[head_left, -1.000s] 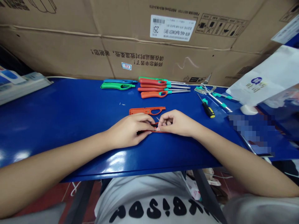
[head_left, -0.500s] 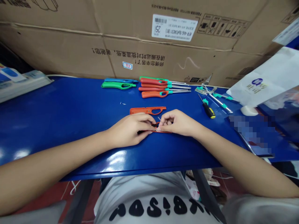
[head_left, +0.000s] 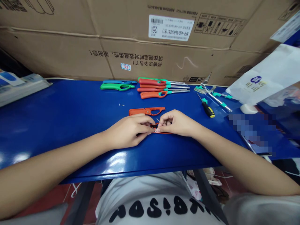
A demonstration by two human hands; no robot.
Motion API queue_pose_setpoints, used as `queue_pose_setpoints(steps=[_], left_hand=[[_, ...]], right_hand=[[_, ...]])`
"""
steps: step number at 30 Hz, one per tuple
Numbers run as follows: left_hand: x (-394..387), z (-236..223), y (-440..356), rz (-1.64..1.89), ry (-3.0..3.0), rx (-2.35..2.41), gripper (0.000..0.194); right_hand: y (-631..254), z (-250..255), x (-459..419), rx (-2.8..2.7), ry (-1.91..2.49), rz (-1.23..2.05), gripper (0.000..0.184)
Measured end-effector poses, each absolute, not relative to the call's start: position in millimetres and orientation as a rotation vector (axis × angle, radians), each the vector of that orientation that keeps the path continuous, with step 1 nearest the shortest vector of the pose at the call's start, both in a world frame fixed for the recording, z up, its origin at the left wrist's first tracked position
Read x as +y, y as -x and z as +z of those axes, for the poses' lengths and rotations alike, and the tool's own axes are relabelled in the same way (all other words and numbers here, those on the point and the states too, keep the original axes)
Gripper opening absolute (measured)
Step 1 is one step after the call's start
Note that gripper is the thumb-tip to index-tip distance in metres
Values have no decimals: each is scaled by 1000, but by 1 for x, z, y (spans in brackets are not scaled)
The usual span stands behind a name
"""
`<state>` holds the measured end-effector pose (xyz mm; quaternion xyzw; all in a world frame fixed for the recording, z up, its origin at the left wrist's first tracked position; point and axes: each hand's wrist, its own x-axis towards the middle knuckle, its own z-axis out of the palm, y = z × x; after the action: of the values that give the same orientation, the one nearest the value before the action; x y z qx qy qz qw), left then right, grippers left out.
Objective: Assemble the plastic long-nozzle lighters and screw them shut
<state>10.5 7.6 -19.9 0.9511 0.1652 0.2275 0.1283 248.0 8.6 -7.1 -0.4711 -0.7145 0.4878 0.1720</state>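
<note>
Both hands meet over an orange lighter half-shell lying on the blue table. My left hand covers its left part, fingers closed on the shell and the small dark parts inside it. My right hand pinches at the middle of the shell; a thin pale tube or wire sticks up beside its fingertips. What exactly sits between those fingertips is too small to make out. Just beyond the hands lies a second orange lighter half-shell, open side up.
Several assembled lighters lie at the back, beside green and blue handles. Tiny screws rest left of centre. A black-yellow screwdriver, metal lighter tubes and a white paper bag are on the right. A cardboard box stands behind.
The view has shifted slightly. Both hands stay at the orange half-shell, with only slight finger movement.
</note>
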Motion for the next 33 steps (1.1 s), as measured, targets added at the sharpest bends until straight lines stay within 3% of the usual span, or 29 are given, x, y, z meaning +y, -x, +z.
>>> queue_pose_setpoints(steps=[17, 33], left_hand=[[8, -20, -9, 702, -2798, 420, 26], [7, -19, -11, 708, -2756, 445, 25]], right_hand=[[-250, -6, 10, -2039, 1334, 1404, 39], [-247, -4, 8, -2076, 1392, 1320, 22]])
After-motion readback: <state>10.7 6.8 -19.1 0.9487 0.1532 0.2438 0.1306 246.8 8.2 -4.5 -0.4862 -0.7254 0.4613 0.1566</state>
